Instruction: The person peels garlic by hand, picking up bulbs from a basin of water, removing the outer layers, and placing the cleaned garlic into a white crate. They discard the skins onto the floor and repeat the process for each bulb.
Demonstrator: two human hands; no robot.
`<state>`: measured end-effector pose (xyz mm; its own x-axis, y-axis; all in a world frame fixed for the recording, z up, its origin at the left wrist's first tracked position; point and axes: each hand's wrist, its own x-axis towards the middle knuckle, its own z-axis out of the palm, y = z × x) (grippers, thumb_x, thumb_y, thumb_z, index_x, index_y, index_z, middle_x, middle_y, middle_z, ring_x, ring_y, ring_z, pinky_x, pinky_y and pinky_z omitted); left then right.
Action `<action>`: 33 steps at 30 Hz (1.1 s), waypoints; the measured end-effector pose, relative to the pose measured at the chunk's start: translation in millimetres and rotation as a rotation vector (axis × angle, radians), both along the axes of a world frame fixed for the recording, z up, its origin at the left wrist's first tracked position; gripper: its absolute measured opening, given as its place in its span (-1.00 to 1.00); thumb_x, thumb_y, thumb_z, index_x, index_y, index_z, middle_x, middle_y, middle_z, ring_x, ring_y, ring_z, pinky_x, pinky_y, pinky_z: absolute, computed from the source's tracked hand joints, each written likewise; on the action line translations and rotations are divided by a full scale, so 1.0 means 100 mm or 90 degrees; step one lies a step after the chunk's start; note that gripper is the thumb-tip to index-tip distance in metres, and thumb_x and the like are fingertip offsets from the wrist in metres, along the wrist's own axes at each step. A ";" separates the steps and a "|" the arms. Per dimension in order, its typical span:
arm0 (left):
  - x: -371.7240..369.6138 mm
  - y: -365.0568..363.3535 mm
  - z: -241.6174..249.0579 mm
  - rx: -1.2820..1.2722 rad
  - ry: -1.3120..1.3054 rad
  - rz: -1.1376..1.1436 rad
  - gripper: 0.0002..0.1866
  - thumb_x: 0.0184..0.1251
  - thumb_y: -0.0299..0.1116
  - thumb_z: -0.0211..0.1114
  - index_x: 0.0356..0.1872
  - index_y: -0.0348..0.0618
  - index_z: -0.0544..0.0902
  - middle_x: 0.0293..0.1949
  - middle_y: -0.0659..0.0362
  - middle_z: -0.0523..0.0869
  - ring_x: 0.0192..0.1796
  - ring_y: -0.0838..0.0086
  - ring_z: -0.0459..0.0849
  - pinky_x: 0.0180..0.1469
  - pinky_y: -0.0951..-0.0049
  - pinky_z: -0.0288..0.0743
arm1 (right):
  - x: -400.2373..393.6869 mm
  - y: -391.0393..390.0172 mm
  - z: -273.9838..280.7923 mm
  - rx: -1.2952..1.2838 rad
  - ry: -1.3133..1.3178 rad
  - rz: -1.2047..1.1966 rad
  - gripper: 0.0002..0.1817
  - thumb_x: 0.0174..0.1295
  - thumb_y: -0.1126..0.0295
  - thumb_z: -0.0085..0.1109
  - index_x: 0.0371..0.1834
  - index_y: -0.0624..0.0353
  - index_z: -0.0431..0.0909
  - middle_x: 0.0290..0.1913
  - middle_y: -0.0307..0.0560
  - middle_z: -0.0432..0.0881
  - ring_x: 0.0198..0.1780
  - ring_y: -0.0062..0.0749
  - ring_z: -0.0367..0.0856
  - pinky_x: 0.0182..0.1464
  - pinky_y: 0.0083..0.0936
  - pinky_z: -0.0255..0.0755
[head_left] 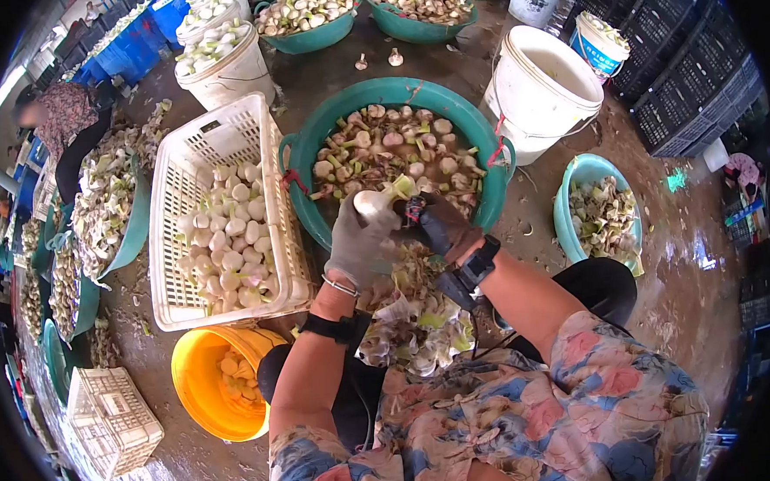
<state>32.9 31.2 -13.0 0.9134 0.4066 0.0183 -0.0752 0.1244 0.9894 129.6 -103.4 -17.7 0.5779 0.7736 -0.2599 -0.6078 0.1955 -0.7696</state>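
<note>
My left hand [359, 242], in a grey glove, is closed around a white garlic bulb [369, 203] with its pale green stem pointing right. Close beside it, my right hand [443, 225] in a dark glove is closed on a dark tool [415, 209] with reddish marks; its working end is hidden. Both hands are over the near rim of a green tub [310, 140] holding many garlic bulbs [393, 139] in brownish water. Peeled skins and leaves [420, 321] lie heaped below my hands. To the left, cleaned white bulbs [228, 231] fill part of a cream plastic crate [167, 278].
A yellow bucket [188, 394] with pale pieces stands at lower left. A white bucket [531, 120] and a teal basin of peelings [567, 218] are at right. Black crates [681, 68] are stacked beyond. Another person [70, 126] bends over peelings at far left.
</note>
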 end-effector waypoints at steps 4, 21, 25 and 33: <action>-0.10 0.06 0.23 -0.407 0.032 -0.087 -0.47 0.29 -0.07 0.17 0.13 -0.25 0.36 -0.25 0.16 0.62 -0.32 0.42 0.61 -0.39 0.33 0.57 | -0.06 0.07 0.04 -0.067 -0.103 -0.021 -0.69 0.26 0.37 0.03 0.02 0.28 0.42 -0.06 -0.04 0.55 -0.11 -0.39 0.59 -0.08 -0.45 0.57; 0.01 -0.05 -0.05 -0.058 0.067 0.070 -0.79 0.30 -0.32 0.17 -0.18 -0.26 0.49 -0.36 0.20 0.59 -0.33 0.54 0.56 -0.29 0.53 0.48 | -0.12 -0.06 0.02 -0.205 -0.177 0.028 -0.67 0.06 0.37 0.24 -0.09 0.21 0.52 -0.26 -0.05 0.63 -0.32 -0.34 0.62 -0.28 -0.45 0.49; -0.02 0.04 0.08 -0.299 0.017 0.059 -0.81 0.33 -0.34 0.15 -0.15 -0.24 0.53 -0.30 0.21 0.62 -0.30 0.54 0.59 -0.26 0.51 0.52 | 0.23 0.07 -0.49 -0.402 -0.500 0.055 -0.74 0.11 0.29 0.13 -0.27 0.28 0.55 -0.37 0.12 0.63 -0.36 -0.08 0.61 -0.33 -0.28 0.43; 0.01 0.55 0.07 -0.643 -0.173 0.049 -0.65 0.42 -0.18 -0.09 0.01 -0.23 0.43 0.02 -0.02 0.54 0.07 0.13 0.51 0.04 0.09 0.45 | -0.57 0.28 -1.38 -0.201 -0.803 0.222 -0.60 0.07 0.31 0.09 0.01 0.18 0.40 -0.33 0.23 0.58 -0.19 0.04 0.57 -0.18 -0.21 0.40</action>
